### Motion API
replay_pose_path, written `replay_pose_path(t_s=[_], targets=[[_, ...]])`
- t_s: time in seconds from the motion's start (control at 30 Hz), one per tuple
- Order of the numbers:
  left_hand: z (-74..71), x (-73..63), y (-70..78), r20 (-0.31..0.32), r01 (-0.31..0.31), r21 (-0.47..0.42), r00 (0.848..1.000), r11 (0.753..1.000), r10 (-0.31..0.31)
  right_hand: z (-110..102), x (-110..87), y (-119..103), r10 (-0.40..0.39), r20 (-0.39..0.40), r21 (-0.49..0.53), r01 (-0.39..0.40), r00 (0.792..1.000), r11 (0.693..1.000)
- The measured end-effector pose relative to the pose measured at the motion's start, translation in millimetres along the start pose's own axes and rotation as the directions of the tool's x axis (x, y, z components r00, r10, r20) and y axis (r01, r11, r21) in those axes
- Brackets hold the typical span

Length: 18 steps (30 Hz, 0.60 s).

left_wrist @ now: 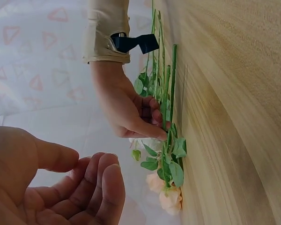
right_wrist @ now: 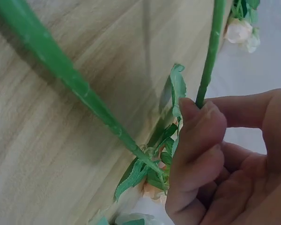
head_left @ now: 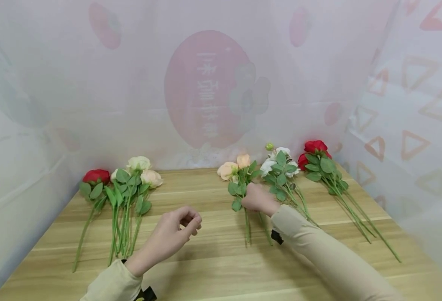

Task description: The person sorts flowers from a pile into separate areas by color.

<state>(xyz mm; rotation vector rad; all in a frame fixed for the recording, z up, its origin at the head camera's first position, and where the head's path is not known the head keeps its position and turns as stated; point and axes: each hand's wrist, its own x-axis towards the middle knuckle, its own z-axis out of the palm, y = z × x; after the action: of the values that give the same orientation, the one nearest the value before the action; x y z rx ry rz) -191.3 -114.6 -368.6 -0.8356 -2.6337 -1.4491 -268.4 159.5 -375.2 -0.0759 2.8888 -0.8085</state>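
My right hand (head_left: 260, 198) pinches the green stem (right_wrist: 210, 56) of a peach rose between thumb and fingertips. Two peach roses (head_left: 228, 171) lie side by side at the middle of the table, blooms toward the back wall. The other stem (right_wrist: 84, 89) runs beside the hand, untouched, in the right wrist view. My left hand (head_left: 173, 230) hovers over the table with fingers loosely curled and nothing in them. In the left wrist view the left hand (left_wrist: 70, 183) is apart from the peach blooms (left_wrist: 170, 200). The pinched stem is partly hidden behind the right hand in the head view.
White roses (head_left: 267, 166) lie just right of the right hand, with red roses (head_left: 315, 146) farther right. To the left are a red rose (head_left: 96, 175) and a bunch of cream roses (head_left: 139, 163). A printed cloth wall (head_left: 130, 104) stands behind the wooden table (head_left: 205, 267).
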Motion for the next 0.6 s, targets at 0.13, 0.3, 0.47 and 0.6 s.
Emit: replay_pose_path(t_s=[0.13,0.3,0.47,0.6], targets=[[0.6,-0.3,0.4,0.006,-0.001,0.009,1.0,1.0,0.001,2,1.0,-2,0.01,-0.037,-0.096,-0.014,0.999,0.995],[0.1,-0.6,0.2,0.018,-0.007,0.033,1.0,0.999,0.006,1,-5.5,-3,-0.005,-0.064,-0.155,-0.005,0.998,0.988],[-1.8,-0.8,-0.9,0.074,-0.02,0.093,0.997,0.995,0.013,-3,-19.0,0,-0.102,-0.088,-0.099,0.094,0.991,0.991],[-5.1,0.4,-2.8,0.122,-0.057,0.154,0.992,0.986,0.038,-10,-32.3,6,-0.164,-0.094,0.013,0.166,0.982,0.986]])
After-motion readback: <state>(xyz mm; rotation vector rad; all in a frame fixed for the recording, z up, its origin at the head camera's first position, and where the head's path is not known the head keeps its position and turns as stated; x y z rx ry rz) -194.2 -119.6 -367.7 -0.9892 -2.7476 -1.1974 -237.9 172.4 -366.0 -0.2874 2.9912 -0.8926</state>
